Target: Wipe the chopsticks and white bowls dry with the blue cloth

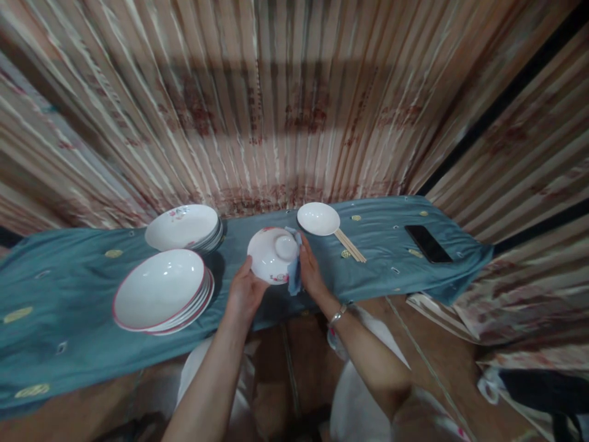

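The left arm [214,374] and right arm [368,356] slant inward from below, forearms bare, the right elbow [401,391] bent. The left hand [246,291] grips with its thumb [249,264] raised, fingers partly hidden. The right hand [311,268] faces it, apart and slightly higher, fingers pointing up and away, also in a grip.

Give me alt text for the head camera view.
A person's left hand grips a white bowl, base showing; the right hand holds a blue cloth against it. On a teal tablecloth, two dish stacks stand left; a small dish, chopsticks and a phone lie right.
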